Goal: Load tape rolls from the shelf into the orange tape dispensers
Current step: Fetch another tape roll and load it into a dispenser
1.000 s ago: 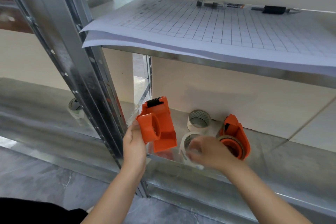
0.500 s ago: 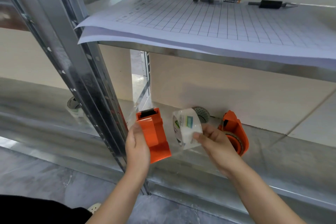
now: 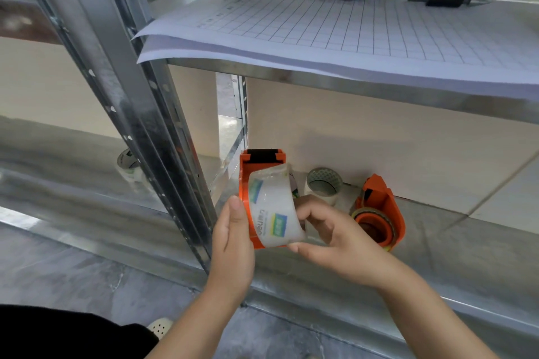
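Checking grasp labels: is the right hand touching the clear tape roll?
Touching. The head view shows the right hand gripping the clear tape roll at its right edge, fingers curled against it.

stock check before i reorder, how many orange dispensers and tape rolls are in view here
Orange plastic tape dispensers: 2 (held dispenser, shelf dispenser)
Round tape rolls: 4 (held roll, loose roll, loaded roll, roll behind post)
Total: 6

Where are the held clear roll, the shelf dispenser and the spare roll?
Held clear roll [image 3: 272, 210], head view, labelled outer face.
Shelf dispenser [image 3: 392, 210], head view, orange side wall.
Spare roll [image 3: 323, 176], head view, patterned inner wall.
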